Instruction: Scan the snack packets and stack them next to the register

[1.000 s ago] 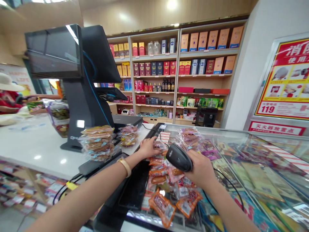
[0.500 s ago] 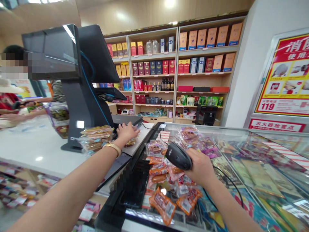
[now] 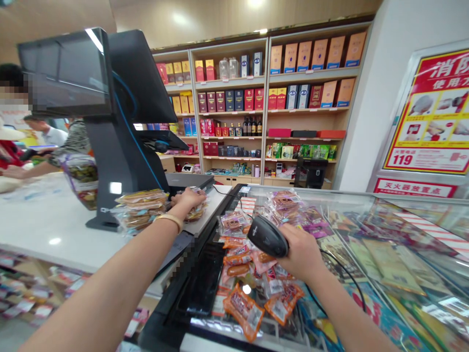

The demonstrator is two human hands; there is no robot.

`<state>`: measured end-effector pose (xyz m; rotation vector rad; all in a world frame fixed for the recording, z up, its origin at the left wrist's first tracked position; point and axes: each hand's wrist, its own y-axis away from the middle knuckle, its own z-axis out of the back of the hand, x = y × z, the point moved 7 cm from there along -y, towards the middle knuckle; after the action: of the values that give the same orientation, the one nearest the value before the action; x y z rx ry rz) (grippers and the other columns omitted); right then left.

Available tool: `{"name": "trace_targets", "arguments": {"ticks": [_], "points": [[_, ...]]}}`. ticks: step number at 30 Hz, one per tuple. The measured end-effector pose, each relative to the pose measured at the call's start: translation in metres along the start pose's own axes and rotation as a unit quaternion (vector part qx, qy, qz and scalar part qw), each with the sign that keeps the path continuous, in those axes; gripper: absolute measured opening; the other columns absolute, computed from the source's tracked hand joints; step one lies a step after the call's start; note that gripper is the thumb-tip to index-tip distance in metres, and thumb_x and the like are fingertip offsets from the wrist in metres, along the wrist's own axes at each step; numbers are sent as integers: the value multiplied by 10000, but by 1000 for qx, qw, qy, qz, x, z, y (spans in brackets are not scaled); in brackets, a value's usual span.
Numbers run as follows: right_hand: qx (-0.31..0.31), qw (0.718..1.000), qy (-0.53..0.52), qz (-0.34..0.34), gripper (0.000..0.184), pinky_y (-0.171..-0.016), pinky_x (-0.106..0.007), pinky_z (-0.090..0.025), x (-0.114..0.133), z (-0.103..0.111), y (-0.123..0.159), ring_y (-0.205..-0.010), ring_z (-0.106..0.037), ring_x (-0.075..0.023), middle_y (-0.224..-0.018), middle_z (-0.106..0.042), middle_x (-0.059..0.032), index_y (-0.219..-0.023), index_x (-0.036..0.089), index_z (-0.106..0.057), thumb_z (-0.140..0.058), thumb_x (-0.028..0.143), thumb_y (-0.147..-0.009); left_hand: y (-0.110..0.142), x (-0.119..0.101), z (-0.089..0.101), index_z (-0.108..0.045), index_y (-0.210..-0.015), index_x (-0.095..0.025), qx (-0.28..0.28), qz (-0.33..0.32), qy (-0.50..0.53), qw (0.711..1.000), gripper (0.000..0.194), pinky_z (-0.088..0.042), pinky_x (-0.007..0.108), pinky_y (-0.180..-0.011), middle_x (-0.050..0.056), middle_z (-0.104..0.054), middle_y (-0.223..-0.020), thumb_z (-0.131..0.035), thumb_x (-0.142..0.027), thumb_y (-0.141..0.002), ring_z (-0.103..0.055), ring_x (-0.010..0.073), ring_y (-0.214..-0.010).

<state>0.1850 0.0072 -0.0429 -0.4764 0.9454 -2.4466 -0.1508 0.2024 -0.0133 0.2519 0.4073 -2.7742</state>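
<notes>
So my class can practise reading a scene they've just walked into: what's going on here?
One person's right hand holds a black scanner above orange-wrapped snacks on a glass display case. The left hand is on a small pile of packets near a dark monitor stand; whether it grips one is unclear. Another packet stack sits to its left.

Left arm (image 3: 120, 274) outstretched, right wrist bent.

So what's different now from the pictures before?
The left hand let go of the clear packet by the black scanner and moved left to the small packet pile beside the screen stand. The right hand still holds the scanner.
</notes>
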Motion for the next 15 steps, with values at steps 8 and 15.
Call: {"name": "trace_targets", "arguments": {"ticks": [8, 15], "points": [[2, 1000, 7, 0, 130, -606, -244, -319, 0, 0, 0, -659, -554, -153, -726, -580, -4, -784, 213, -577, -607, 194, -659, 21, 5, 7, -570, -1263, -230, -49, 20, -18, 998, 698, -417, 423, -922, 170, -580, -1300, -583, -636, -695, -520, 356, -1210], [2, 1000, -9, -2, 101, -618, -245, -336, 0, 0, 0, -672, -562, -157, -739, -596, -11, -782, 212, -581, -609, 223, -685, 25, 3, 5, -602, -1286, -300, -51, -4, -5, 999, 572, -421, 452, -924, 148, -632, -1231, -568, -526, -761, -546, 377, -1179]]}}
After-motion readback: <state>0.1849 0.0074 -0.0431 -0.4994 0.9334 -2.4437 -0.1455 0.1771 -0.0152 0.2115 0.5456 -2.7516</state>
